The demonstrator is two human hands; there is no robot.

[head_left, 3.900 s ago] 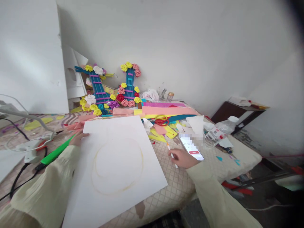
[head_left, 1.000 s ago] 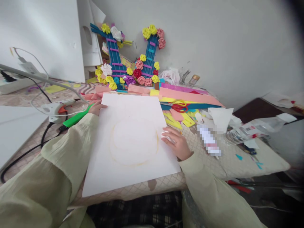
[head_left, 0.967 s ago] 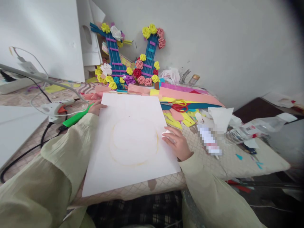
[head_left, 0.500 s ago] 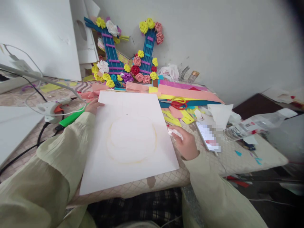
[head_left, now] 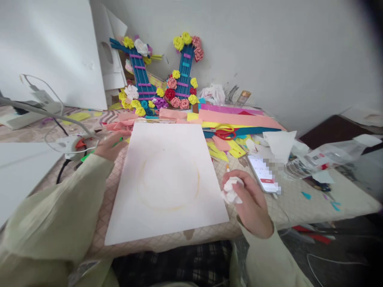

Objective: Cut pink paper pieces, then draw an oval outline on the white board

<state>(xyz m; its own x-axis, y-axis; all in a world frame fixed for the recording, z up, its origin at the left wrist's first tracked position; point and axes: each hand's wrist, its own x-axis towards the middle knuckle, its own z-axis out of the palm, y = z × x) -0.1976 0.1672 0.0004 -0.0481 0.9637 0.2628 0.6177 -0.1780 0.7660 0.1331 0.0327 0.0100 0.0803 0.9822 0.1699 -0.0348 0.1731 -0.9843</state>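
A large white sheet (head_left: 167,179) with a faint yellowish ring drawn on it lies on the table in front of me. My right hand (head_left: 253,205) hovers just off the sheet's right edge, fingers closed round a crumpled white tissue (head_left: 231,190). My left hand (head_left: 111,144) sits left of the sheet's far corner, fingers curled over a green stick-like tool (head_left: 118,140) that it mostly hides. A phone (head_left: 261,173) lies face up just beyond my right hand.
Two blue craft pieces with paper flowers (head_left: 163,77) lean on the wall. Coloured paper strips (head_left: 236,118), red scissors (head_left: 223,132), scraps and a lying plastic bottle (head_left: 323,153) crowd the right. A glue gun (head_left: 70,143) with cables lies at left, white boards (head_left: 50,52) behind.
My right hand has lifted off the sheet with the crumpled tissue and moved back toward me. My left hand has slid off the sheet's corner to the left, onto the green tool.
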